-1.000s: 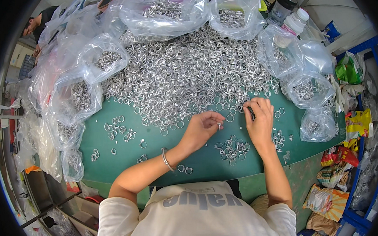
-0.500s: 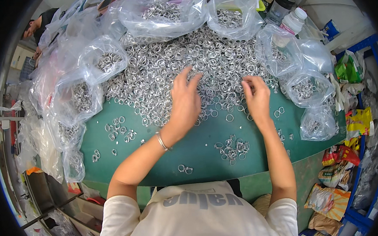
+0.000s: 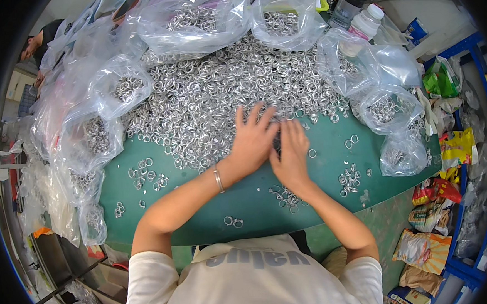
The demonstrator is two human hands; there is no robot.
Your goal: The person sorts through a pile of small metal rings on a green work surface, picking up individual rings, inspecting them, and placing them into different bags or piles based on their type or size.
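Note:
A broad heap of silver metal rings covers the far half of the green table. My left hand, a silver bangle at its wrist, lies on the heap's near edge with its fingers spread. Close beside it, my right hand rests with its fingers stretched forward and its thumb toward the left hand. Some rings between and under the hands are hidden. A small group of rings sits just nearer than the right hand, partly covered by it.
Clear plastic bags of rings stand around the heap's far and side edges. Smaller ring groups lie at the left, right and near edge. Bottles stand at the back right. Another person is at the far left.
My right hand has moved left, beside the left one. My left hand has come nearer and slightly right, its fingers lower on the rings. The right ring group is now uncovered.

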